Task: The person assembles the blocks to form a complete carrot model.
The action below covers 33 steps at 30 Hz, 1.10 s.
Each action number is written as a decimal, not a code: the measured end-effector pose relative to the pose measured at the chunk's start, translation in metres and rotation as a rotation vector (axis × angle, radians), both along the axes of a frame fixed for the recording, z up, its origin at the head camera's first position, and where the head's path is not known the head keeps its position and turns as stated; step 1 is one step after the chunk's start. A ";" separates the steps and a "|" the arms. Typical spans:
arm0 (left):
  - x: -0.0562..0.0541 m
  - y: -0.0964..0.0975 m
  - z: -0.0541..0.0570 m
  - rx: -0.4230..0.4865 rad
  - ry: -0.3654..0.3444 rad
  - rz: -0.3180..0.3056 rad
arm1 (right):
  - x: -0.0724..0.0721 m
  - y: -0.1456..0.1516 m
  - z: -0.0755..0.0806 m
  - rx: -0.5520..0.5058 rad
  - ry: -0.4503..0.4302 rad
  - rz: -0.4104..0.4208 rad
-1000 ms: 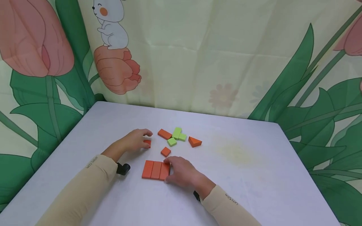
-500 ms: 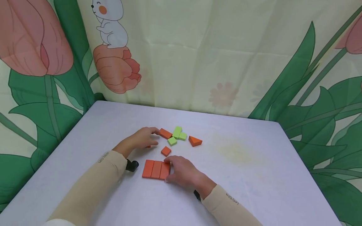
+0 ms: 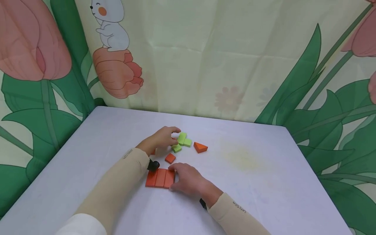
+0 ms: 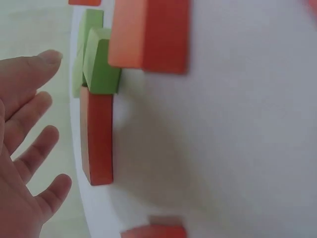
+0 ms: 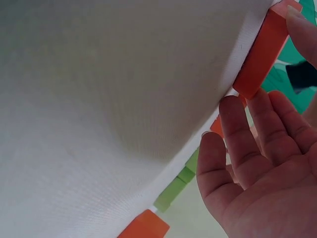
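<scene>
My left hand hovers over the far group of blocks, fingers spread and nothing between them. Just beyond its fingers in the left wrist view stands a red rectangular block, touching a green block. Part of that red block is hidden by the hand in the head view. Nearer the front, several red rectangular blocks lie side by side in a row. My right hand holds the rightmost one by its ends, thumb at the near end and fingertips at the far end.
Green blocks lie together right of my left hand. A small red square block sits between the hands. An orange triangular block lies farther right. Another red block shows partly under the left wrist. A printed curtain hangs behind the white table.
My left hand has moved right and away from me, from the left red block to the red rectangular block beside the green ones. My right hand has stayed at the row.
</scene>
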State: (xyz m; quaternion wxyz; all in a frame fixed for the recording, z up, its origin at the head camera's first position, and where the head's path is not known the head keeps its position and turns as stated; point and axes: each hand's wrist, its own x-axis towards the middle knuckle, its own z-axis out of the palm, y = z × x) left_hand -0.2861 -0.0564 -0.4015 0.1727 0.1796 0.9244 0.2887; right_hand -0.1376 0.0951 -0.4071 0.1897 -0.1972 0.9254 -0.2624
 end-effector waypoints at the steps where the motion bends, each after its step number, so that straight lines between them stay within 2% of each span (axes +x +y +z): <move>1: -0.003 0.002 0.000 0.004 -0.012 0.011 | 0.000 0.000 0.000 -0.002 -0.002 0.002; 7: -0.012 0.009 0.001 0.027 -0.067 0.061 | 0.001 -0.002 -0.001 0.000 0.002 0.008; 13: -0.009 0.014 -0.005 0.033 -0.093 0.081 | 0.001 -0.001 -0.003 0.014 0.023 0.017; 23: -0.007 0.028 -0.004 -0.091 -0.029 0.102 | 0.001 0.000 0.000 0.029 0.025 0.022; 28: -0.008 0.032 -0.004 -0.080 -0.038 0.125 | 0.000 0.000 0.000 0.032 0.034 0.031; 33: -0.012 0.032 -0.005 -0.070 -0.016 0.118 | -0.001 0.001 0.000 0.028 0.037 0.031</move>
